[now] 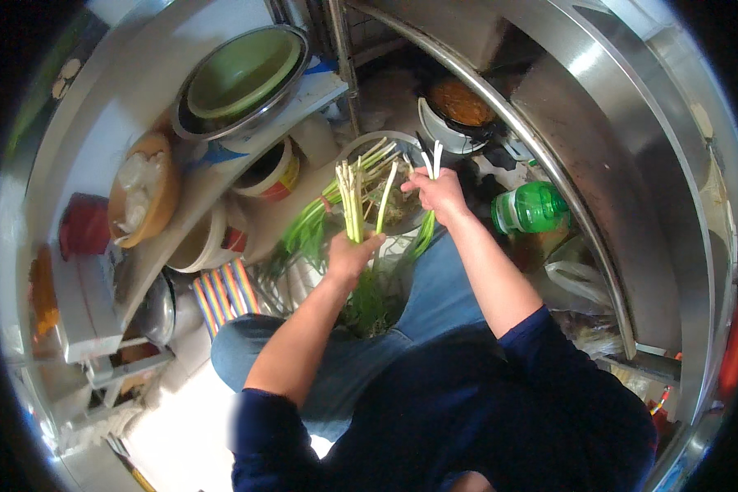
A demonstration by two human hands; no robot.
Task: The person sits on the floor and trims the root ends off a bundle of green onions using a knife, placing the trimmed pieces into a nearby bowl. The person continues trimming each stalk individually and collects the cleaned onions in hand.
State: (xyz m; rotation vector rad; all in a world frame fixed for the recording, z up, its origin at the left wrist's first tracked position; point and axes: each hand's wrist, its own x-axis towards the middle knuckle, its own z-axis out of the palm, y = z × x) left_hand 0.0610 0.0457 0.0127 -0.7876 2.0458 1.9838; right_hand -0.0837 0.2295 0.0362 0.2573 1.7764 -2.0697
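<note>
My left hand is closed round an upright bunch of green onions, pale root ends up, one stalk leaning apart near the thumb. Their green leaves hang down between my knees. In my right hand are a few green onions, white ends up and green tops down. Between and beyond the hands stands a round basin with root trimmings in it. Another bundle of green onions, tied with a reddish band, lies against the basin's left side.
A green plastic bottle lies right of my right hand, inside a curved metal rail. Buckets stand under the left shelf, which holds a green basin and an orange basin. A pot of brown contents stands beyond.
</note>
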